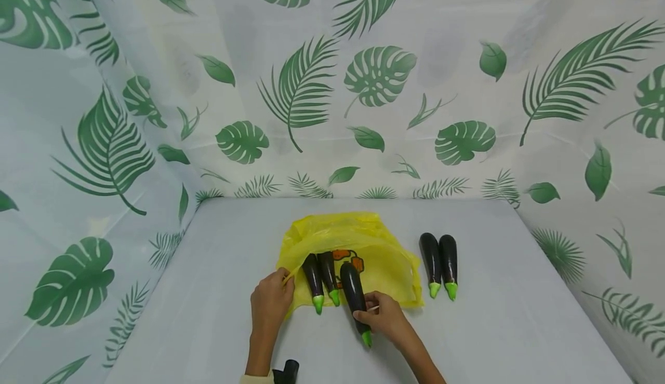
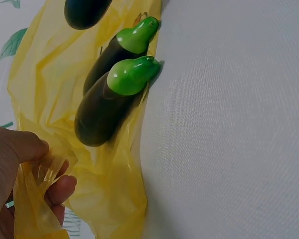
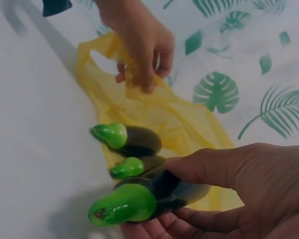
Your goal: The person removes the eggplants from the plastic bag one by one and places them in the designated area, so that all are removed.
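Observation:
A yellow plastic bag [image 1: 389,268] lies on its side, its mouth facing the near edge. My left hand [image 1: 272,302] pinches the left edge of that mouth and lifts it. Two dark eggplants, a left one [image 1: 313,280] and a right one [image 1: 327,274], lie in the opening with green stem ends outward. My right hand [image 1: 383,314] grips a third eggplant [image 1: 353,291] between thumb and fingers, its dark end over the bag's mouth and its green cap [image 3: 124,204] towards me. In the left wrist view, the bag's film [image 2: 40,174] bunches between thumb and fingers.
Two more eggplants, one [image 1: 430,263] beside the other [image 1: 448,264], lie right of the bag on the white table [image 1: 493,326]. Leaf-printed cloth [image 1: 312,159] walls in the back and sides. A black object [image 1: 288,371] shows by the left wrist.

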A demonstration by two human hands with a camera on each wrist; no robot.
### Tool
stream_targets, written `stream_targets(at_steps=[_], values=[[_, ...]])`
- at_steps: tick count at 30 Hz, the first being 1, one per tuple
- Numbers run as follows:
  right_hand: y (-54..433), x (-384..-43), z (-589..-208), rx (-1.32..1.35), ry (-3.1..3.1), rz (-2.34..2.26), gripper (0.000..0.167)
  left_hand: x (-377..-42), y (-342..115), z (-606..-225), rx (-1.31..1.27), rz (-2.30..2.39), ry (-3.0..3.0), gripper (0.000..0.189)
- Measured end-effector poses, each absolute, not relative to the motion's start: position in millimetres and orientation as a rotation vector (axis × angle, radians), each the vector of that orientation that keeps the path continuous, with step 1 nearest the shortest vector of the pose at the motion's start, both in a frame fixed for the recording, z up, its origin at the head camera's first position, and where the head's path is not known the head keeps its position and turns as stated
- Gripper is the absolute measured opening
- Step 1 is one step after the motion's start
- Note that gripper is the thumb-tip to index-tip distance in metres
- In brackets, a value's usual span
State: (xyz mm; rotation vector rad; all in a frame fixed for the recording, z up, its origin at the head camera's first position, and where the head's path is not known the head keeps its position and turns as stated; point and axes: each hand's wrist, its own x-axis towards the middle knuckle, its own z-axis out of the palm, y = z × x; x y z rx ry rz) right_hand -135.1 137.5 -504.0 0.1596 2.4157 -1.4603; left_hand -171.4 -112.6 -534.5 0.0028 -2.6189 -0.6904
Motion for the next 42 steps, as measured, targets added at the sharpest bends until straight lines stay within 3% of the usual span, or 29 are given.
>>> stream_targets(at_steps=[42], values=[[180.0, -114.3, -435.8, 0.109, 2.593, -1.548, 0.051, -168.8, -110.2, -531.0, 0.018, -0.686, -2.646, 0.012]])
